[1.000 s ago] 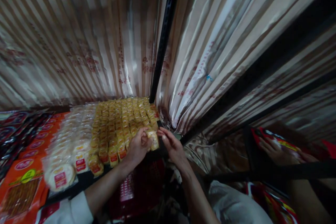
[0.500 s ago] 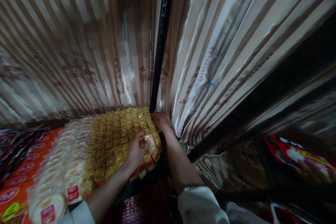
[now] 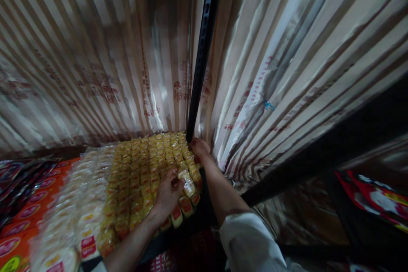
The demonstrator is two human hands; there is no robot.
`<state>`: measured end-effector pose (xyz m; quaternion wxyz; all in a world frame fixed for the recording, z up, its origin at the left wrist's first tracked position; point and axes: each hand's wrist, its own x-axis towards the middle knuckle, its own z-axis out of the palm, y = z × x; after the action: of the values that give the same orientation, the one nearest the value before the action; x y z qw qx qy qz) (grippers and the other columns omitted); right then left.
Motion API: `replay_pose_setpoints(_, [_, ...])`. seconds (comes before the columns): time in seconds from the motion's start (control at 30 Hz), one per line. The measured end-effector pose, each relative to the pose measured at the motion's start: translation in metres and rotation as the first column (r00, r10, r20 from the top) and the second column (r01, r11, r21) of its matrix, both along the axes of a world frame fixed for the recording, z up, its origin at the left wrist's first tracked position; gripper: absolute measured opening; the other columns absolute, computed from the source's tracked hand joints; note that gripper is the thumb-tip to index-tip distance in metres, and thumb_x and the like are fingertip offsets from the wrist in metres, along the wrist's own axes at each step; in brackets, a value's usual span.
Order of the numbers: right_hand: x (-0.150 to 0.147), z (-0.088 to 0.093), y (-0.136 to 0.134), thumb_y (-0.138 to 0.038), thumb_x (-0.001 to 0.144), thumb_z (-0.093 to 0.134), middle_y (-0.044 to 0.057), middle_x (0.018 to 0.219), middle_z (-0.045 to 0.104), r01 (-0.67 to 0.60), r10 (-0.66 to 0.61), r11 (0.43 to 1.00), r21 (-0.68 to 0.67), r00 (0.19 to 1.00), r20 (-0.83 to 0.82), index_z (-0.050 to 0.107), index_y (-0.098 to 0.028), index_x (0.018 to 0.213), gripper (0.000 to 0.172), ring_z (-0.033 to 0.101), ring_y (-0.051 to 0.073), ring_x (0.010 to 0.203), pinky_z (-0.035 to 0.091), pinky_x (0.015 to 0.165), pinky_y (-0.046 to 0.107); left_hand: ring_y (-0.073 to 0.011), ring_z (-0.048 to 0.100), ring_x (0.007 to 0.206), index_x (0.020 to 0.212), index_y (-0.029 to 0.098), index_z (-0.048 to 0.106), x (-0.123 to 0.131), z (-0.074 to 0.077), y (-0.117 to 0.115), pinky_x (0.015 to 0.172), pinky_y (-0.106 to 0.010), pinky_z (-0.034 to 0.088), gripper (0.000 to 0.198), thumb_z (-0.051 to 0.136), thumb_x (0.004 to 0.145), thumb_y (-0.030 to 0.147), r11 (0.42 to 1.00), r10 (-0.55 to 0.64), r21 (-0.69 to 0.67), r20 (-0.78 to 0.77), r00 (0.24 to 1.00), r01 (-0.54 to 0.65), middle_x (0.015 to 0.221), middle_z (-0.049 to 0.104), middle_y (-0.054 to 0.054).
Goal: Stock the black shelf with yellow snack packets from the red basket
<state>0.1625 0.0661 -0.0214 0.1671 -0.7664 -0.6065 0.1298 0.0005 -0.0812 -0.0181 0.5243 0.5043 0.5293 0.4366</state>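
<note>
Tight rows of small yellow-wrapped snack cakes (image 3: 137,170) stand on a dark shelf. My left hand (image 3: 168,191) is over the right-hand rows, its fingers curled towards the thumb. Its fingertips meet beside a shiny wrapped cake (image 3: 186,180) in the row near the right end; whether they pinch something is too dim to tell. My right hand (image 3: 200,148) reaches to the far right corner of the rows, next to the black post. It lies against the outer side of the last row, and its fingertips are partly hidden there.
Clear-wrapped round white cakes (image 3: 79,195) stand in rows to the left, then orange packets (image 3: 35,195) and dark packets (image 3: 19,178). A black perforated post (image 3: 204,51) rises at the corner before pleated printed sheeting (image 3: 95,51). Red packets (image 3: 376,195) lie at lower right.
The camera view has shifted slightly, so the scene sits a little further right. Both hands stay by the right-hand rows; the left hand is slightly lower in view.
</note>
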Motion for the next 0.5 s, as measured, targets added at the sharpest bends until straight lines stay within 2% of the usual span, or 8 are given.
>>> replay_pose_setpoints(0.13, [0.000, -0.001, -0.003, -0.027, 0.079, 0.052, 0.002, 0.091, 0.070, 0.048, -0.045, 0.998, 0.050, 0.997, -0.058, 0.068, -0.023, 0.091, 0.020, 0.063, 0.016, 0.081, 0.042, 0.067, 0.021, -0.0156, 0.062, 0.077, 0.104, 0.015, 0.051, -0.001, -0.002, 0.000, 0.072, -0.027, 0.048, 0.033, 0.057, 0.073, 0.025, 1.000, -0.007, 0.008, -0.007, 1.000, 0.007, 0.086, 0.066, -0.005])
replay_pose_setpoints(0.2, [-0.002, -0.003, -0.002, -0.029, 0.080, 0.050, 0.001, 0.090, 0.070, 0.088, -0.074, 0.989, 0.119, 0.990, -0.117, 0.067, -0.023, 0.092, 0.022, 0.062, 0.016, 0.080, 0.042, 0.067, 0.021, -0.0159, 0.062, 0.078, 0.105, 0.015, 0.051, -0.001, -0.003, 0.000, 0.072, -0.027, 0.048, 0.034, 0.057, 0.074, 0.026, 1.000, -0.004, 0.021, -0.013, 1.000, 0.004, 0.086, 0.066, -0.005])
replay_pose_setpoints(0.33, [-0.007, -0.015, 0.005, -0.026, 0.080, 0.048, 0.003, 0.090, 0.068, 0.176, -0.088, 0.937, 0.303, 0.955, -0.284, 0.066, -0.020, 0.089, 0.022, 0.060, 0.015, 0.081, 0.042, 0.072, 0.021, -0.0162, 0.062, 0.079, 0.105, 0.016, 0.052, -0.003, -0.002, -0.001, 0.071, -0.027, 0.048, 0.033, 0.058, 0.074, 0.027, 0.999, -0.032, 0.015, -0.017, 0.999, 0.032, 0.086, 0.066, -0.005])
replay_pose_setpoints(0.5, [-0.007, -0.029, 0.012, -0.023, 0.078, 0.045, 0.005, 0.085, 0.066, 0.229, -0.066, 0.889, 0.397, 0.920, -0.385, 0.064, -0.017, 0.085, 0.020, 0.059, 0.017, 0.079, 0.043, 0.075, 0.024, -0.0184, 0.062, 0.088, 0.106, 0.016, 0.052, -0.004, 0.002, -0.003, 0.077, -0.029, 0.049, 0.037, 0.060, 0.073, 0.030, 1.000, -0.003, -0.011, 0.020, 1.000, 0.003, 0.094, 0.066, -0.007])
